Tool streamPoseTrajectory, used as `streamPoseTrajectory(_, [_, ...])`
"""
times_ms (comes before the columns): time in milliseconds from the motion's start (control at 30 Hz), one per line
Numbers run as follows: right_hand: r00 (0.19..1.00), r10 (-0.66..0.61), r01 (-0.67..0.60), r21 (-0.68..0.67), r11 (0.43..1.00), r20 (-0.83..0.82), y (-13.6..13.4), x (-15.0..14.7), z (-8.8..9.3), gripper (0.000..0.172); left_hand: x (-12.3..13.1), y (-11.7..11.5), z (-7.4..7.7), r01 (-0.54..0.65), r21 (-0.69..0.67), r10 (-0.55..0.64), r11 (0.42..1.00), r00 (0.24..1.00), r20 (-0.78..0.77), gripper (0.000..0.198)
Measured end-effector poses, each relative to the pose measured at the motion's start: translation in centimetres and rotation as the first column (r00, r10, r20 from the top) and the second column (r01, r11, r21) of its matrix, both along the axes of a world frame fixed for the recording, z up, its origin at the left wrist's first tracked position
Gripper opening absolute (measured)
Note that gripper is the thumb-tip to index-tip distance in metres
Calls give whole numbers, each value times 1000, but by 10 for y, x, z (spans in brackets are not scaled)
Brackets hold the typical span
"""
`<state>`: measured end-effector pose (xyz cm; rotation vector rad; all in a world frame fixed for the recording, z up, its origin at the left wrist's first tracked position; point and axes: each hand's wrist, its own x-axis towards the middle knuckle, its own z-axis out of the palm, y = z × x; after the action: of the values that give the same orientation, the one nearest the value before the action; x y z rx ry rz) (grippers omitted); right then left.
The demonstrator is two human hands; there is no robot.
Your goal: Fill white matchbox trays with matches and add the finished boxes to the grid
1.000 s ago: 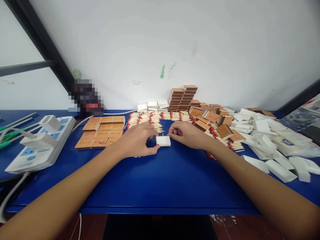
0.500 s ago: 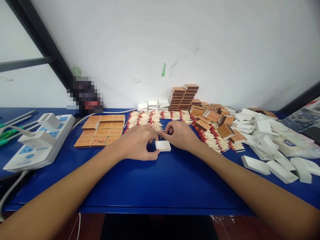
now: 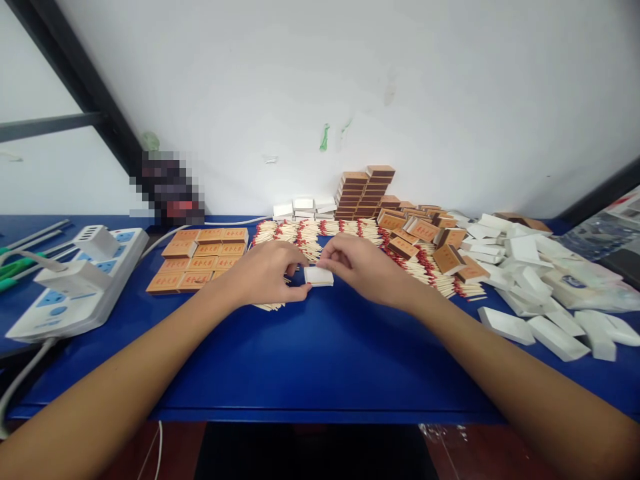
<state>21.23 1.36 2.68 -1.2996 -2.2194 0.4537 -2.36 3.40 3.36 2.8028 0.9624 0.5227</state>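
A small white matchbox tray (image 3: 319,275) rests on the blue table (image 3: 320,353) between my hands. My left hand (image 3: 265,273) curls beside it, thumb and fingertips touching its left edge, with a few loose matches under the palm. From the other side my right hand (image 3: 363,263) reaches in with fingers pinched at the tray's top right corner. Whether those fingers hold matches is hidden. Just behind both hands lies a row of red-tipped matches (image 3: 320,233).
Flat orange matchboxes (image 3: 200,259) lie in rows at the left. A white power strip (image 3: 75,283) with plugs sits far left. Stacked brown sleeves (image 3: 365,193) stand by the wall, loose sleeves (image 3: 430,240) and white trays (image 3: 535,287) spread to the right.
The white tray has shifted slightly left and away from me. My right hand moved left over the tray's corner, and my left hand stayed on its left edge.
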Motion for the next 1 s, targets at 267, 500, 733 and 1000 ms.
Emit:
streamPoseTrajectory(267, [998,64,-62,157,986,-4,-11,-11,-2,10,-3,6,4,-10,15,10,1000,999,41,21])
streamPoseTrajectory(500, [957,255,-271,108,957,141,-48,-63,-8,18,-11,17,1,-119,109,110,987,990,89,19])
streamPoseTrajectory(733, [954,148,-158,17,987,261,-49,-98,-13,20,-13,21,2,-162,179,147,970,984,98,13])
streamPoseTrajectory(1000, [949,136,-141,-3,990,284,-49,-93,-15,20,-14,24,-3,-167,169,158,971,985,63,16])
